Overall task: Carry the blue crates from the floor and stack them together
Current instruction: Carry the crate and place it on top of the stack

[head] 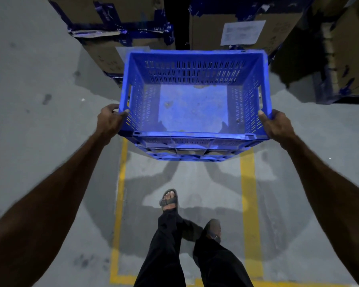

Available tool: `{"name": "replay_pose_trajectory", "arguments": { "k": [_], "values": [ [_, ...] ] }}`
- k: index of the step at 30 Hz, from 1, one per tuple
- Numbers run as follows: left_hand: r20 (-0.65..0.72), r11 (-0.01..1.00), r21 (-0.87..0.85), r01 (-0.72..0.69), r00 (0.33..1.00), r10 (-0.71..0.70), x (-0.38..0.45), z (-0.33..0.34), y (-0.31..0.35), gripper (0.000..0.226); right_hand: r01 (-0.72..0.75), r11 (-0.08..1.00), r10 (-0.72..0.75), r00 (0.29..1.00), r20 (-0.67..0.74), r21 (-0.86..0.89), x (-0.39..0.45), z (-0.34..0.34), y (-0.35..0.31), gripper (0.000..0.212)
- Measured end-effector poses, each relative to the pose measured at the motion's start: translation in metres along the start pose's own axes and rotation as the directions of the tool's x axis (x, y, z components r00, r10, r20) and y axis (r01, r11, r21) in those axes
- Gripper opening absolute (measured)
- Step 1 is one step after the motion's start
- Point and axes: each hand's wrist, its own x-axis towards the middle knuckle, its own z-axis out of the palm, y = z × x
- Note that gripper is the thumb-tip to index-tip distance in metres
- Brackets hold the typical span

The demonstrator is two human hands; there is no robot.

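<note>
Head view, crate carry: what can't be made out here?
- Floor under the blue crate: hidden by the crate itself, so any stack below cannot be told.
- Fingers of the left hand and right hand: curled round the crate's rim, mostly hidden.
- Paper label on the cardboard box: print too small and dim.
- Cartons' tops: cut off by the upper edge.

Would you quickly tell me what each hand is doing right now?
Left hand: grips the left rim of the blue crate.
Right hand: grips the crate's right rim.
</note>
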Motion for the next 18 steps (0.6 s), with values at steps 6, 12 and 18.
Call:
{"name": "replay_pose_trajectory", "arguments": {
  "k": [6,12,18],
  "values": [
    [0.066,0.997,0.074,0.019,0.998,-0.024,0.031,0.015,0.016,0.057,-0.113,0.993,0.113,0.994,0.001,0.013,0.042,0.007,-0.021,0.056],
    [0.042,0.994,0.104,0.017,0.999,-0.021,0.038,0.022,0.017,0.058,-0.206,0.974,0.207,0.978,-0.004,0.097,0.068,0.013,-0.021,0.06],
    [0.051,0.986,0.092,0.136,0.989,-0.141,0.051,0.03,0.011,0.058,-0.206,0.978,0.207,0.977,-0.04,0.03,0.064,0.016,-0.022,0.041]
  ]
}}
